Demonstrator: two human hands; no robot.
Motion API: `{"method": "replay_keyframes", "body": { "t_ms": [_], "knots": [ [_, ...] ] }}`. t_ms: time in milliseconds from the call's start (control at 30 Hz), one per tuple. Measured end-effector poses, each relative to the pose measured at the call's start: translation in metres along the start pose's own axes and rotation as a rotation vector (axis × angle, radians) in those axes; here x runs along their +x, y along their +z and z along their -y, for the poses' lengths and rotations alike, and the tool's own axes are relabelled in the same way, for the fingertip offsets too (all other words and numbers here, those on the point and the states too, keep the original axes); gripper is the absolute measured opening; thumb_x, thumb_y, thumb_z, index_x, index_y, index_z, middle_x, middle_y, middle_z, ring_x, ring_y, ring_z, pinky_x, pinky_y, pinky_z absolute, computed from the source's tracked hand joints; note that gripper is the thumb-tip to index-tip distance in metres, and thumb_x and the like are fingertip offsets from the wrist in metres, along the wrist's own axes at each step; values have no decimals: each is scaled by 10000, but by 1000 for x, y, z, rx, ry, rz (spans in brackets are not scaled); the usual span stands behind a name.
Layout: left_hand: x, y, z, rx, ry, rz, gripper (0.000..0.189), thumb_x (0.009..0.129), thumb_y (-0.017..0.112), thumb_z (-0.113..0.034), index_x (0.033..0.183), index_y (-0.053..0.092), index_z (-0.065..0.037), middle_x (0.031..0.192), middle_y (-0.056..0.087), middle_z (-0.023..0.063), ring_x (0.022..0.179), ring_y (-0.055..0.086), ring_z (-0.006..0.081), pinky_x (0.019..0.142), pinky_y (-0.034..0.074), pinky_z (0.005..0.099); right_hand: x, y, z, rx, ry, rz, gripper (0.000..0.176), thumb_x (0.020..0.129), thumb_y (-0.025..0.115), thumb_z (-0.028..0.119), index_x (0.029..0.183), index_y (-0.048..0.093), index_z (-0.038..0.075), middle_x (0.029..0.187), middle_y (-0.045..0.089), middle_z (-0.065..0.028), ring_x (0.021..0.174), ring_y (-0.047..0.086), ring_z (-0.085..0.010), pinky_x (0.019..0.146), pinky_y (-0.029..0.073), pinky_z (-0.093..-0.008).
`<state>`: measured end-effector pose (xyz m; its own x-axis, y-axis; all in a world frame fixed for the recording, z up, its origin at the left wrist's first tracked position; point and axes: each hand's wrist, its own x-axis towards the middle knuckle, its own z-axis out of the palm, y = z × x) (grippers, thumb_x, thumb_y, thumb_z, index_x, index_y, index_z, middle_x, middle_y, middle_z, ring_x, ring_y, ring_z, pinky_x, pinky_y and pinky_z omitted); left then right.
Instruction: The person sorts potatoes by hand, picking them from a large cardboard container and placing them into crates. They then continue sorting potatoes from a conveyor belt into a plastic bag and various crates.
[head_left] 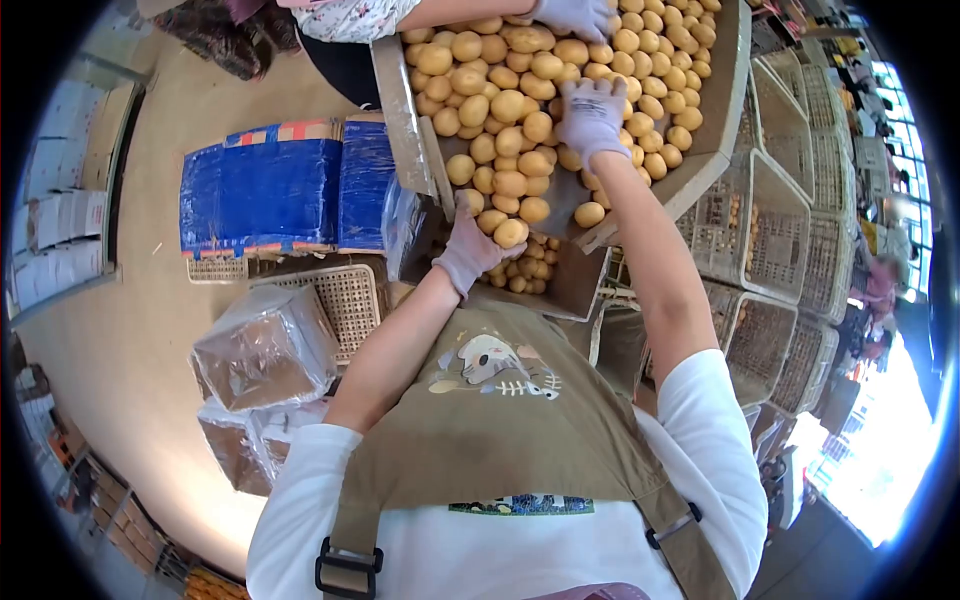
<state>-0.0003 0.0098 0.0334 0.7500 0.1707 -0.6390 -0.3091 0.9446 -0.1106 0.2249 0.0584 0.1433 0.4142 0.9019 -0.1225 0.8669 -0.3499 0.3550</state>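
Round yellow-brown potatoes (508, 107) cover a sloping metal-edged sorting tray (712, 165) in front of me. My left hand (472, 252), in a pale lilac glove, is at the tray's lower left mouth. Its fingers curl around a potato (510, 233) at the lip, with others against them. My right hand (594, 118), in a matching glove, lies on the potatoes near the tray's middle. Its fingers are spread, and nothing is visibly gripped. Below the mouth, more potatoes (530, 268) sit in a lower bin (575, 285).
Another person's gloved hand (575, 14) reaches over the tray's far side. Stacked plastic baskets (770, 235) stand on the right. To the left are a blue-wrapped box (265, 195), a tan basket (350, 305) and a plastic-covered carton (265, 350).
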Motion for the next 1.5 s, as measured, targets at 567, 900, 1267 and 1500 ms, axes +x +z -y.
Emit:
{"method": "replay_keyframes", "body": {
  "t_ms": [567,900,1267,1500],
  "knots": [
    [3,-4,-3,105,-61,82,877,906,361,-779,1554,254,-197,1616,264,78,1462,294,404,1096,267,724,-197,26,-25,1973,470,-422,578,815,563,-69,1378,496,43,1412,507,-126,1211,573,-275,1026,470,-376],
    [10,-10,-1,44,-23,-2,916,896,347,-807,1566,234,-193,1621,259,87,1457,294,408,1122,208,725,-230,31,-71,637,367,-515,314,838,652,58,1148,696,47,1154,681,-162,1097,617,-356,964,480,-463],
    [16,-17,-4,70,-20,-9,860,907,344,-802,1552,246,-242,1601,298,63,1440,335,401,1070,274,748,68,-16,48,274,2,-159,420,881,623,276,1295,616,347,1331,541,-120,1266,491,-319,1127,249,-586],
    [21,-29,-2,0,-4,-30,827,929,343,-774,1550,240,-238,1590,321,46,1426,355,393,1075,279,740,-68,-13,15,818,-153,-813,438,751,771,63,1173,690,144,1134,604,-120,1062,546,-365,1022,400,-492]
  ]
}}
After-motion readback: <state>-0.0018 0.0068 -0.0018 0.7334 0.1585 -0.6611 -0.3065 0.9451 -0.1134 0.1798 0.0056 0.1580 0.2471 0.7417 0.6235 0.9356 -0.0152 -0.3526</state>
